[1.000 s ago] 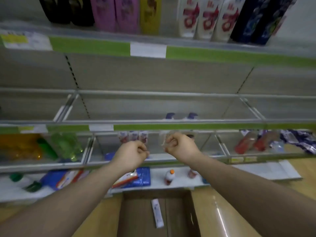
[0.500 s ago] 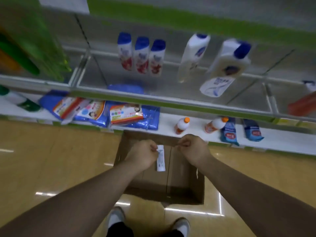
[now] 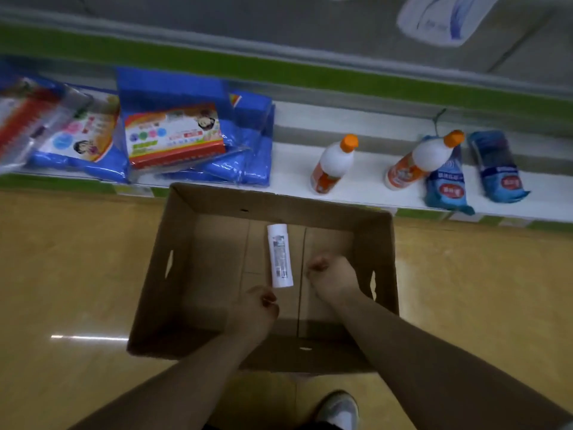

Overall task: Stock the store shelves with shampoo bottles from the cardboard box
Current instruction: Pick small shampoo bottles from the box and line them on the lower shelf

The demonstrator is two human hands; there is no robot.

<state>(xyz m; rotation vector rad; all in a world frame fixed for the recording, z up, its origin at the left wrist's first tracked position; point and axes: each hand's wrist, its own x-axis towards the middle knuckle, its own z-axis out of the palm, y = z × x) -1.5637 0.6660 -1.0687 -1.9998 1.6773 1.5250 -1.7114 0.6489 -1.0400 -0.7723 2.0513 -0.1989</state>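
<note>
Hovering over cardboard box (image 3: pixel 145 305), left hand (image 3: pixel 252 310) and right hand (image 3: pixel 333 277) both clenched, empty; white shampoo bottle (image 3: pixel 280 256) lies flat between them, just beside left fingers (image 3: pixel 269 301).

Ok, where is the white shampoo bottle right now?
In the head view the shampoo bottle lies flat on the middle of the cardboard box floor, left of the right hand and just beyond the left hand.

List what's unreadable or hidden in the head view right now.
- Head view: label print on the white bottle in the cardboard box, too small.
- Head view: pale bottle on the upper shelf, cut off by top edge.
- Head view: packs at far left, blurred, cut by left edge.
- Head view: box floor beneath left hand and right hand, hidden by them.
</note>
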